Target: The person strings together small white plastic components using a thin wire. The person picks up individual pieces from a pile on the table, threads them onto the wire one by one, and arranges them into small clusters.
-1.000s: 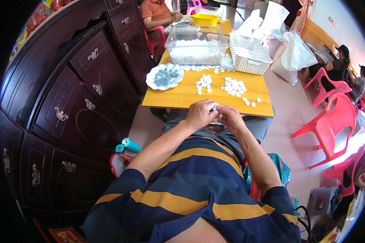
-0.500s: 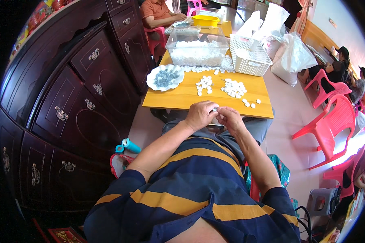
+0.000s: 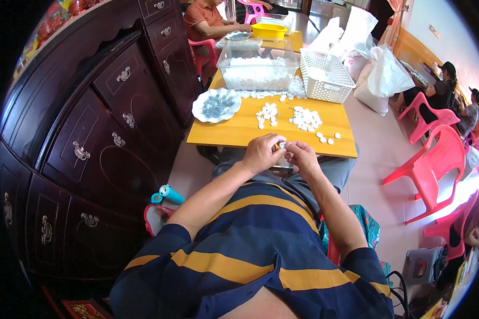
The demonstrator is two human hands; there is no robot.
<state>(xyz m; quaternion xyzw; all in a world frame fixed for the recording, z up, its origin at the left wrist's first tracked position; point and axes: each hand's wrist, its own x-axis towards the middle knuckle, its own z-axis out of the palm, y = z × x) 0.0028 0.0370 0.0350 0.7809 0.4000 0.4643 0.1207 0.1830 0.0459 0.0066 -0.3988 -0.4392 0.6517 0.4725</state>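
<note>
At the near edge of the yellow wooden table (image 3: 234, 137), my left hand (image 3: 262, 153) pinches a small white round piece (image 3: 282, 144) between thumb and fingers. Close against it, my right hand (image 3: 301, 158) has its fingers pinched together at the same piece; whether they hold a separate tiny part is hidden. Beyond my hands lie two loose piles of white round pieces, a smaller left pile (image 3: 267, 114) and a larger right pile (image 3: 305, 118). A few single pieces (image 3: 330, 141) lie near the right edge. On the left sits a scalloped white plate (image 3: 201, 114) holding small dark grey parts.
A clear plastic bin (image 3: 258, 74) of white pieces and a white perforated basket (image 3: 332, 91) stand at the table's back. White sacks (image 3: 377, 85) and pink chairs (image 3: 428, 167) are to the right. A dark cabinet (image 3: 98, 154) flanks the left. Another person (image 3: 202, 24) sits beyond.
My right fingers have shifted slightly, and the white piece shows more between my hands. The far person's hand has moved toward the yellow basin. The view has tilted a little.
</note>
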